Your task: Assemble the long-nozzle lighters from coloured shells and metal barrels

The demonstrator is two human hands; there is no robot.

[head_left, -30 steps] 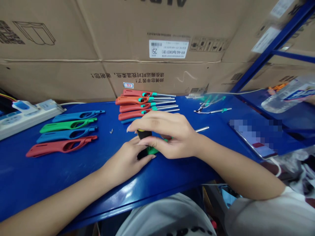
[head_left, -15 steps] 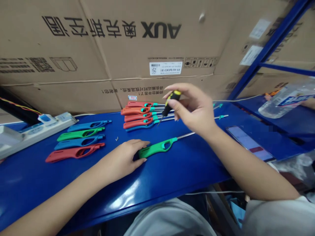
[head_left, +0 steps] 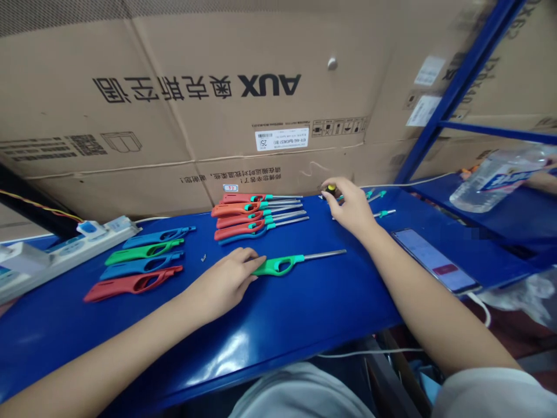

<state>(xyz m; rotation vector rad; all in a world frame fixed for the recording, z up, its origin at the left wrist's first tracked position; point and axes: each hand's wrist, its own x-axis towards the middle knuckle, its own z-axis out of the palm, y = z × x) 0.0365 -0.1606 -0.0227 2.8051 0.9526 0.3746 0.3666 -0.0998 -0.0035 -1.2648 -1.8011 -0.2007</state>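
My left hand (head_left: pixel 230 278) is closed around the handle end of a green lighter (head_left: pixel 278 266), whose metal tube points right over the blue table. Farther back on the right, my right hand (head_left: pixel 350 209) grips a black and yellow screwdriver (head_left: pixel 331 190) close to the cardboard. Between the hands and the box lie several red lighters (head_left: pixel 237 220) with metal tubes, plus a blue one under them. At the left, separate handle shells rest in a row: blue, green (head_left: pixel 143 252), blue and red (head_left: pixel 130 284). Two tiny metal pieces (head_left: pixel 203 257) lie beside them.
A white power strip (head_left: pixel 65 249) runs along the left. Cardboard (head_left: pixel 174 133) stands behind the blue table (head_left: pixel 304 325). Teal-tipped parts (head_left: pixel 385 213) and a phone (head_left: pixel 435 261) with a white cable lie at right. Beyond, another person's hand (head_left: pixel 546 181) touches a plastic bottle (head_left: pixel 483 188).
My right hand has moved back and right with the screwdriver, away from above the green lighter. My left hand stays on the lighter. The camera view has shifted slightly.
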